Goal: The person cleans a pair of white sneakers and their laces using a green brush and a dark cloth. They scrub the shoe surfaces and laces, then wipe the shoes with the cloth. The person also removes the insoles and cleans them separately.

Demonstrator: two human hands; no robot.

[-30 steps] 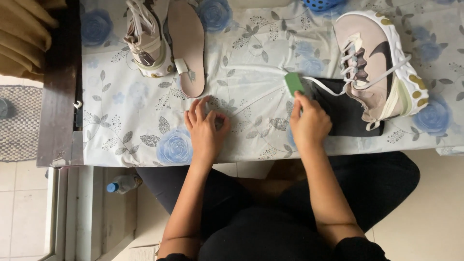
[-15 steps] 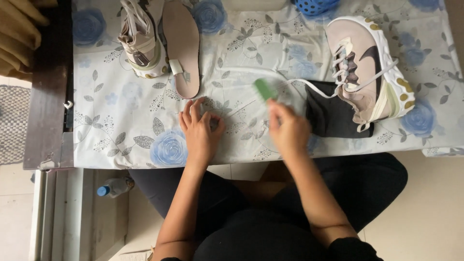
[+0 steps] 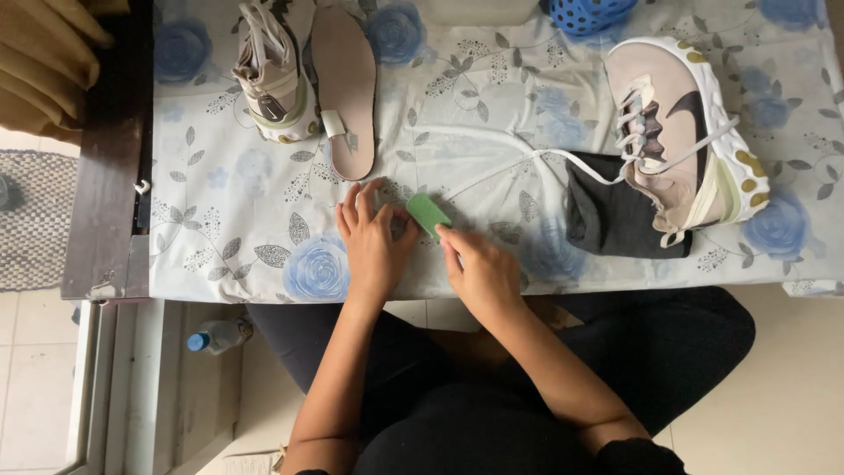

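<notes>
Head view puts your left hand (image 3: 374,246) at the centre of the frame, flat with fingers spread on the floral tablecloth (image 3: 229,220). Your right hand (image 3: 482,271), just beside it, pinches a small green bar (image 3: 428,214) between the two hands. At upper right, a pale sneaker (image 3: 681,132) rests partly on a dark cloth (image 3: 615,220), its white lace (image 3: 492,171) trailing toward centre. At upper left lie another shoe (image 3: 272,75) and a pink insole (image 3: 345,88).

A home: a tabletop (image 3: 264,220) under a blue rose-printed cloth, yellow curtains (image 3: 44,62), a woven floor mat (image 3: 35,220) on pale tiled floor (image 3: 35,369).
</notes>
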